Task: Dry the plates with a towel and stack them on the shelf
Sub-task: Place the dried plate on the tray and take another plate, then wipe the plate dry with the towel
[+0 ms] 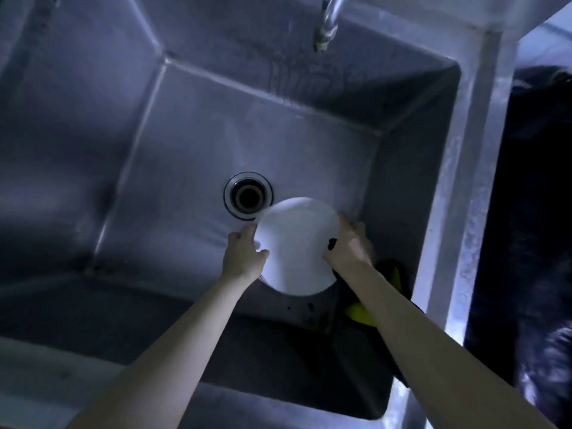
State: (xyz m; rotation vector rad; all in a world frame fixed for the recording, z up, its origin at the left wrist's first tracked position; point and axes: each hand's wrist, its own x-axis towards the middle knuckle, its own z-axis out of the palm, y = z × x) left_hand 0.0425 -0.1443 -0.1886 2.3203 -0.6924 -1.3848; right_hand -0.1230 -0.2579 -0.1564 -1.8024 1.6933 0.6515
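The round white plate (297,243), stiff, breakable and probably wet-slick, suits rim grips: left hand (244,255) and right hand (348,246) curl fingers round opposite edges.

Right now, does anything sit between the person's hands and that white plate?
Nothing visible: the left hand and right hand grip the round white plate by opposite edges, above the steel sink. The shelf is out of view.

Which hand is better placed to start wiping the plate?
Right, probably. The right hand is at the plate rim with a dark cloth beneath it; the left hand grips the opposite rim, steadying the plate.
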